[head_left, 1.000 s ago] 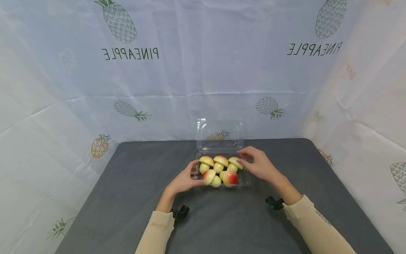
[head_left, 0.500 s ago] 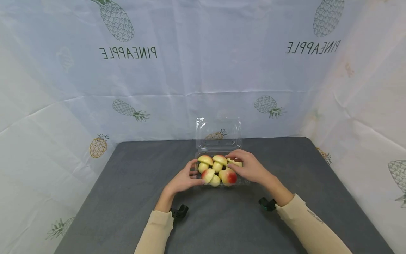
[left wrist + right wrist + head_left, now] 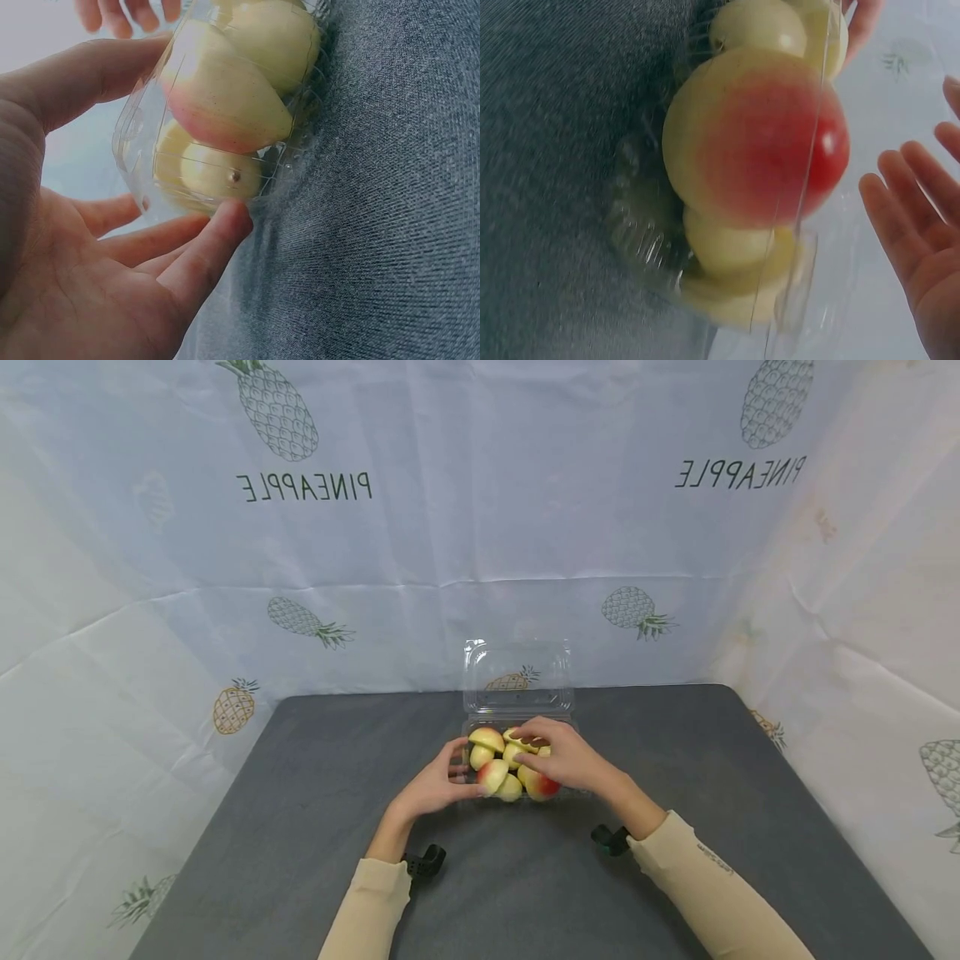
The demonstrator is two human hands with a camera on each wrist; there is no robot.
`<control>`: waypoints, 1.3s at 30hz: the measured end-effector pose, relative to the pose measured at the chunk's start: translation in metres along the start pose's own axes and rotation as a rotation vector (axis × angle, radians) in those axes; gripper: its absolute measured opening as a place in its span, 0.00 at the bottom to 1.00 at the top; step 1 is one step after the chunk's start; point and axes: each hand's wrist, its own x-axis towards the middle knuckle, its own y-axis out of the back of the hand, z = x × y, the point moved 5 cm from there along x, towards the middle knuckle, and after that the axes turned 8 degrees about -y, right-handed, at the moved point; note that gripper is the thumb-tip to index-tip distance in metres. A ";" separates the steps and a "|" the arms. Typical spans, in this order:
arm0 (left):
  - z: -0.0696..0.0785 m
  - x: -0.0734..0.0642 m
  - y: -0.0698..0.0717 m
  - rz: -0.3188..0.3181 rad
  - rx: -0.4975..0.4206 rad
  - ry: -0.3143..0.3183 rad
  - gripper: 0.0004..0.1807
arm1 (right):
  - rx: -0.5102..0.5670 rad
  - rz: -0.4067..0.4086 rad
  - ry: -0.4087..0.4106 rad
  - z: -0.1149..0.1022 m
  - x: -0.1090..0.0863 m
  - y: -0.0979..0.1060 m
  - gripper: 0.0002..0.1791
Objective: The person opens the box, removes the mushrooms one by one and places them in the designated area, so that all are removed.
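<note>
Left end of clear plastic hinged container (image 3: 135, 150) was gripped by left hand (image 3: 437, 783) | right hand (image 3: 564, 757) was held released, fingers extended, above yellow-and-red mushroom-shaped pieces (image 3: 492, 776) inside | container was seated on dark grey tabletop (image 3: 517, 893), lid (image 3: 517, 689) raised.

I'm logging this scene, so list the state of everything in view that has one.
Box, open
Lid, raised behind the box
Mushrooms, in the box; front two tipped
Left hand, around the box's left end
Right hand, over the mushrooms, fingers spread; contact unclear
Backdrop, hanging, creased
</note>
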 end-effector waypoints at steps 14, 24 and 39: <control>0.004 -0.002 -0.001 -0.013 -0.009 -0.026 0.54 | 0.047 -0.108 0.009 0.004 0.012 -0.022 0.23; 0.003 -0.002 -0.001 -0.012 0.000 -0.023 0.54 | 0.023 -0.181 -0.003 0.006 0.015 -0.035 0.23; 0.002 -0.002 0.000 -0.020 -0.018 -0.030 0.55 | -0.122 -0.247 0.011 0.011 0.024 -0.046 0.25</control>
